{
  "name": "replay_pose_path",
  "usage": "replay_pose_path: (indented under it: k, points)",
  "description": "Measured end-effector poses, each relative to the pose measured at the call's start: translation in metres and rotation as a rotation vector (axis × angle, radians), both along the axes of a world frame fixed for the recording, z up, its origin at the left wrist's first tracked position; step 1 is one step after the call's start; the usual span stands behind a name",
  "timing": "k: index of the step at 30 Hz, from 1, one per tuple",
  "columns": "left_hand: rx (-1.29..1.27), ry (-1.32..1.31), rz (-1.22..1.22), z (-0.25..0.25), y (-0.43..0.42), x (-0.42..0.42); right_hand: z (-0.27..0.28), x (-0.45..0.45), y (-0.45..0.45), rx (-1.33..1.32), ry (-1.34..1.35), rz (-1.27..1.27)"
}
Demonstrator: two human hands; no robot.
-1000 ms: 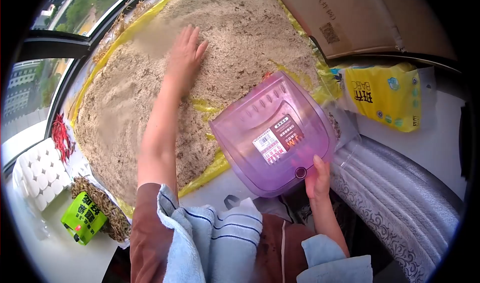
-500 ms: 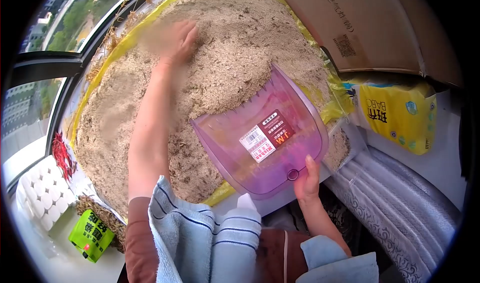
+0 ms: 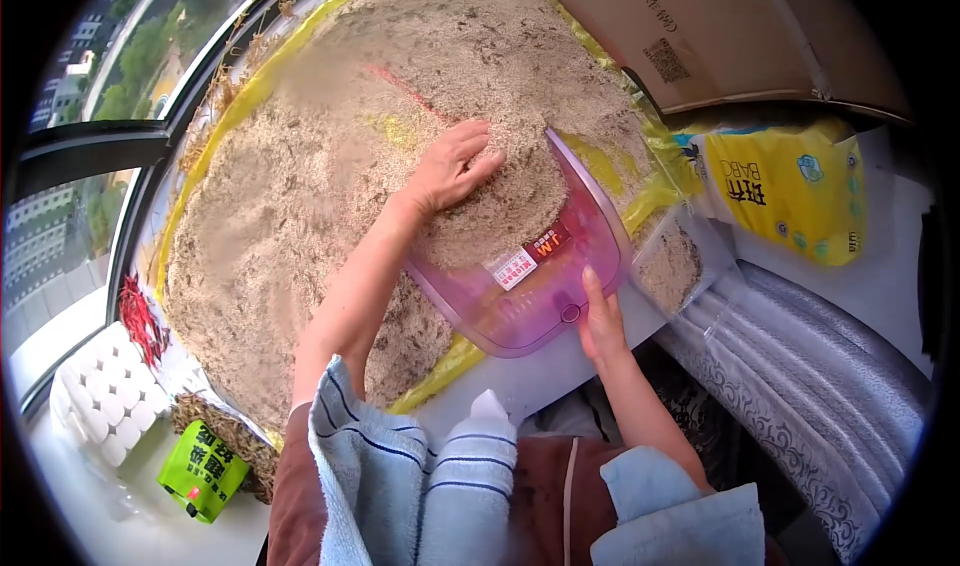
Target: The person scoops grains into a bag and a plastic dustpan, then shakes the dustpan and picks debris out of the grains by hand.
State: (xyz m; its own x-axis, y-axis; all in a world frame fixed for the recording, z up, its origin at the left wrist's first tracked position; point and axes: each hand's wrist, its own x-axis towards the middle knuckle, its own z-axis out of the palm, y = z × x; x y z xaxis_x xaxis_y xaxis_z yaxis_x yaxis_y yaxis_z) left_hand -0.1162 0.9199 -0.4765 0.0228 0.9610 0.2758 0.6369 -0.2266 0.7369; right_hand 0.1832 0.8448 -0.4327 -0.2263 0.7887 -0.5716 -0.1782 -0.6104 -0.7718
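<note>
A broad heap of pale grain mixed with darker bits [image 3: 290, 206] lies spread on a yellow sheet [image 3: 195, 166]. My left hand [image 3: 455, 166] rests palm down on the grain, fingers stretched and thumb apart, at the mouth of a see-through purple plastic dustpan [image 3: 490, 321]. Grain covers the inner half of the dustpan and partly hides its label [image 3: 525, 261]. At the near right corner, by the ringed hole, my right hand [image 3: 603, 321] grips the dustpan's rim with the thumb on top; its other fingers are partly hidden.
A clear plastic box [image 3: 672, 266] holding some grain stands right of the dustpan. Beyond are a yellow package [image 3: 790, 191] and a large cardboard box [image 3: 740, 36]. Along the left, by the window, lie red chillies [image 3: 143, 321], a white egg-tray-like pack [image 3: 110, 391] and a green bag [image 3: 205, 471].
My left hand has swept from the far left of the heap toward the dustpan, pushing grain into it. A reddish strip and a yellow patch now show through the grain behind that hand.
</note>
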Motion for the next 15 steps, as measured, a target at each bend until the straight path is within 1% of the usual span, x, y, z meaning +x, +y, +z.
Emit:
replay_pose_path:
  k: [2, 3, 5, 6, 8, 10, 12, 13, 15]
  points:
    - [-0.009, 0.032, -0.189, 0.015, -0.014, 0.014, 0.002, -0.001, 0.002, 0.026, 0.005, 0.023]
    - [-0.207, -0.060, -0.302, 0.034, -0.018, 0.018, 0.005, -0.003, 0.003, 0.012, 0.027, -0.018]
    - [-0.184, -0.074, -0.199, 0.043, -0.008, 0.011, 0.009, -0.008, 0.002, -0.026, 0.064, -0.106]
    - [-0.176, -0.082, -0.145, 0.041, 0.001, 0.003, 0.006, -0.005, 0.003, -0.030, 0.072, -0.092]
    - [0.076, 0.172, 0.018, 0.027, 0.043, -0.024, -0.002, 0.000, 0.003, -0.036, 0.095, -0.060]
    - [0.186, 0.286, 0.064, 0.011, 0.080, -0.046, 0.001, -0.003, 0.003, -0.014, 0.109, -0.060]
    - [0.088, 0.269, 0.059, -0.003, 0.096, -0.055, 0.004, -0.005, 0.005, 0.013, 0.103, -0.062]
    - [0.081, 0.194, 0.064, -0.008, 0.096, -0.055, 0.005, -0.005, 0.005, 0.022, 0.093, -0.062]
    - [-0.083, 0.032, 0.061, -0.010, 0.081, -0.044, 0.008, -0.003, 0.001, 0.019, 0.089, -0.068]
